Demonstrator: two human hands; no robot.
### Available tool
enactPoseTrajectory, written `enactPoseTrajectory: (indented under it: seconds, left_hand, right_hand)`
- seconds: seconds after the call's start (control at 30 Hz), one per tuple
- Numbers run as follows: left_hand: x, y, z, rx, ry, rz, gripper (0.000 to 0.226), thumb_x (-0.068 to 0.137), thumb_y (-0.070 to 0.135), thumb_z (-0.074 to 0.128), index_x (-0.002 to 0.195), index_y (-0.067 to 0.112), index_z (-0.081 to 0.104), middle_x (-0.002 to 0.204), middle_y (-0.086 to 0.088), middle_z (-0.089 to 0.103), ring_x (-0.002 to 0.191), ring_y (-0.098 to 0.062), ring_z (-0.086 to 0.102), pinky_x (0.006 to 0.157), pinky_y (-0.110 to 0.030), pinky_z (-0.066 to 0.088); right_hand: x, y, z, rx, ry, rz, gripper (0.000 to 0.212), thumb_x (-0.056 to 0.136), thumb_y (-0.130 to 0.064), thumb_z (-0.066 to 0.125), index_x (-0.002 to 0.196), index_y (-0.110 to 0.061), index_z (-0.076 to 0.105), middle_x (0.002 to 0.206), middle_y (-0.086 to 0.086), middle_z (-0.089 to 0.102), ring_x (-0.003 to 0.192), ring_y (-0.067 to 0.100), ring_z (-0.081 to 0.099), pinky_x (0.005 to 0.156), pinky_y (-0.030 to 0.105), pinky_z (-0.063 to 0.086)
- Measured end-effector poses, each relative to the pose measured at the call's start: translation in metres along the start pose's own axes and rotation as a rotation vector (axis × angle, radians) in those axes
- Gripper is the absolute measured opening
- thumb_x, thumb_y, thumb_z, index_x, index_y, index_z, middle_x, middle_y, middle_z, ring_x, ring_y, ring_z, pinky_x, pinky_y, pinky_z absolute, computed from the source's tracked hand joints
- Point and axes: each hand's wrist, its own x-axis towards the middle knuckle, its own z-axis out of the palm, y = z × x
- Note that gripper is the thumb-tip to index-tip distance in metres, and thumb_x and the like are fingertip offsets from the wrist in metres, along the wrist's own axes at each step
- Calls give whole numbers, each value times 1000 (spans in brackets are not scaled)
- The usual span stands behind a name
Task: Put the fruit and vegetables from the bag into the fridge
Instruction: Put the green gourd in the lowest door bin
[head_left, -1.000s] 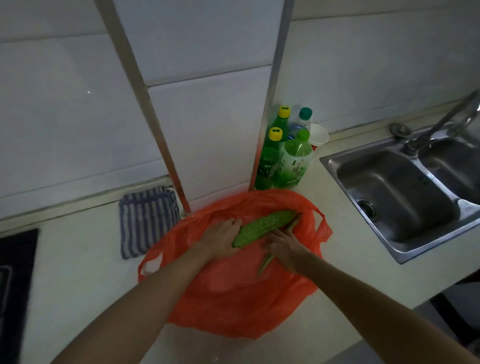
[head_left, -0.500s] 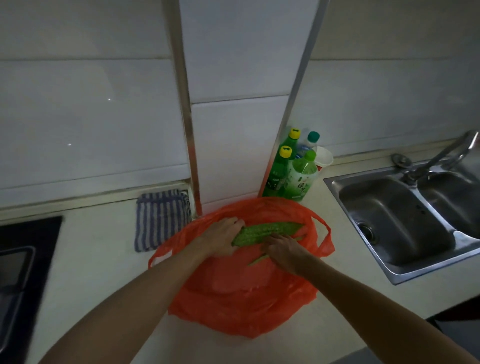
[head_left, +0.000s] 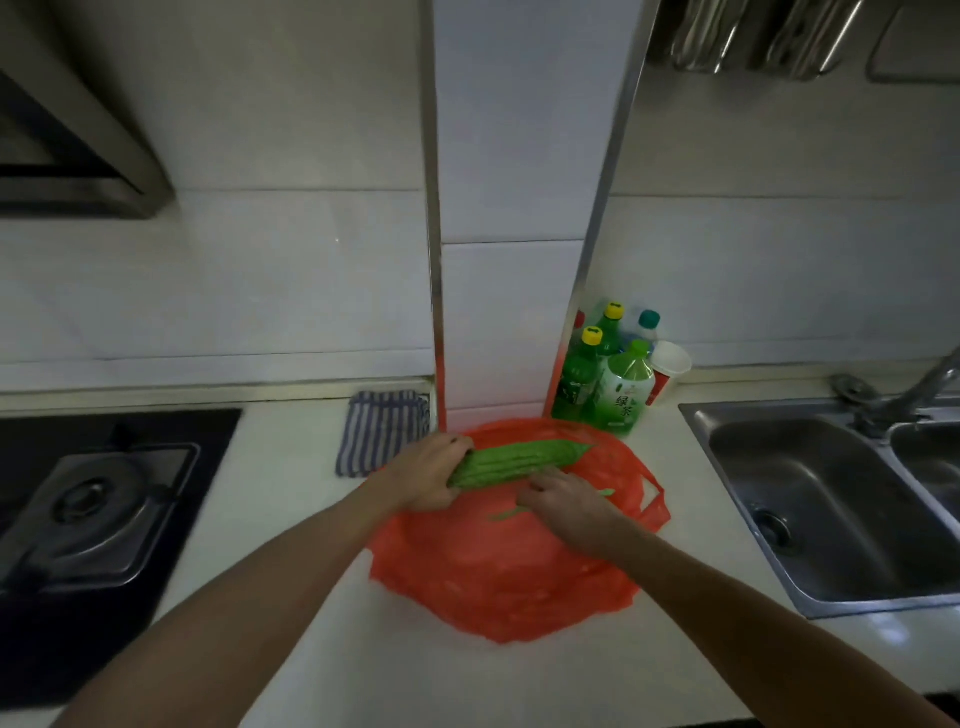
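Your left hand (head_left: 431, 474) wraps its fingers round one end of the bumpy green gourd (head_left: 524, 457). The gourd lies almost level over the far part of the orange bag (head_left: 493, 582). I cannot tell if it is lifted or resting. Your right hand (head_left: 569, 501) curls round a thin green stalk (head_left: 605, 491) just beside the gourd. I think you are at the taking-out step. Next, lift both clear of the floppy bag, then go and find the fridge, which is not in sight.
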Motion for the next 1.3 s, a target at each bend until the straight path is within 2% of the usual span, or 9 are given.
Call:
enactPoseTrajectory:
  seconds: [0.47, 0.63, 0.77, 0.87, 0.93, 1.0, 1.07, 1.2, 1.3]
  left_hand:
    - [-121, 24, -67, -17, 219, -342, 57, 78, 39, 68, 128, 20, 47, 123, -2, 52, 112, -23, 53, 88, -36, 46]
    - [-174, 11, -83, 9, 281, -477, 59, 78, 35, 70, 130, 20, 47, 124, -3, 52, 114, -23, 52, 92, -36, 45]
    - [-219, -3, -92, 34, 305, -554, 57, 77, 34, 70, 126, 19, 47, 123, -1, 53, 111, -22, 54, 89, -36, 47]
    - [-258, -14, -97, 39, 340, -606, 56, 73, 36, 69, 123, 21, 48, 120, 0, 55, 110, -21, 56, 89, -38, 48]
    - [-286, -21, -100, 43, 367, -630, 57, 71, 39, 68, 122, 23, 48, 121, 2, 56, 112, -21, 56, 90, -39, 49]
    - [-317, -26, -101, 38, 396, -658, 58, 70, 39, 69, 122, 23, 49, 124, 2, 56, 112, -20, 56, 90, -38, 49]
    - [-347, -31, -102, 44, 419, -700, 58, 71, 38, 70, 122, 21, 49, 125, 0, 56, 110, -21, 57, 87, -35, 49]
    - [-407, -38, -101, 62, 432, -780, 53, 74, 38, 69, 121, 19, 51, 116, -3, 57, 104, -24, 58, 84, -36, 49]
    - [-454, -44, -97, 64, 443, -845, 53, 73, 36, 68, 120, 19, 50, 115, -2, 56, 104, -22, 57, 85, -38, 49]
  right_hand:
    - [3, -44, -74, -267, 103, -324, 38, 52, -19, 85, 83, -32, 68, 84, 0, 59, 75, 19, 61, 42, 28, 44]
    - [24, -63, -89, -262, 215, -415, 24, 70, -19, 55, 87, -30, 67, 92, -1, 62, 87, 19, 53, 45, 26, 47]
    - [45, -88, -96, -246, 250, -456, 35, 71, -20, 38, 83, -31, 69, 86, -2, 61, 74, 19, 63, 43, 26, 46]
    - [62, -115, -104, -232, 274, -501, 21, 70, -20, 58, 86, -28, 69, 86, -1, 62, 73, 20, 64, 43, 28, 49]
    - [76, -135, -107, -207, 249, -501, 37, 56, -19, 83, 88, -26, 67, 84, -2, 60, 73, 18, 63, 40, 27, 48]
    - [90, -158, -108, -141, 231, -485, 55, 49, -15, 88, 95, -24, 59, 86, -2, 57, 77, 19, 63, 41, 29, 49]
    - [100, -182, -111, -59, 225, -503, 50, 62, -8, 81, 99, -20, 50, 90, 1, 57, 82, 24, 61, 49, 37, 53]
    - [115, -230, -125, 145, 283, -563, 14, 88, -17, 59, 102, -15, 60, 90, 6, 55, 83, 27, 55, 58, 42, 51]
    - [121, -268, -137, 315, 285, -584, 29, 94, -29, 42, 109, -15, 62, 94, 6, 54, 88, 26, 52, 69, 39, 50]
